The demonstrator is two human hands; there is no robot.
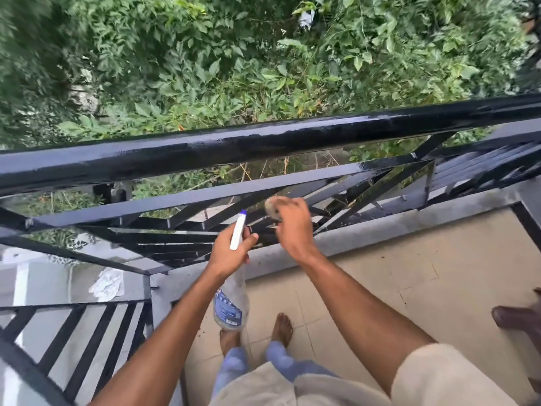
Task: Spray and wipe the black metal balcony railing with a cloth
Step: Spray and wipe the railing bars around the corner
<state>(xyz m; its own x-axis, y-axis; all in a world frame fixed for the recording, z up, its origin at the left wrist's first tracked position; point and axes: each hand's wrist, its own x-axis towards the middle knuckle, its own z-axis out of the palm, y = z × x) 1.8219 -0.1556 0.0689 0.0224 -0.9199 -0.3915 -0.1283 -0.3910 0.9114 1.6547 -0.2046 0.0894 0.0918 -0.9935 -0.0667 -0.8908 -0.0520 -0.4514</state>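
Observation:
The black metal balcony railing (pixel 263 142) crosses the view from left to upper right, its round top rail glossy, with flat diagonal bars below. My left hand (pixel 228 250) grips a clear spray bottle (pixel 231 303) by its neck; the white nozzle with a blue tip (pixel 238 230) points up toward the bars. My right hand (pixel 292 227) reaches down among the diagonal bars and holds a small bunched grey cloth (pixel 272 208) against them. The cloth is blurred and mostly hidden by my fingers.
Beige floor tiles (pixel 409 288) lie under my bare feet (pixel 282 329). A grey concrete curb (pixel 380 227) runs below the railing. At the left a second railing section (pixel 73 332) meets the corner. A white rag (pixel 106 285) lies outside it. Another person's foot (pixel 515 317) shows at the right edge. Dense green foliage lies beyond.

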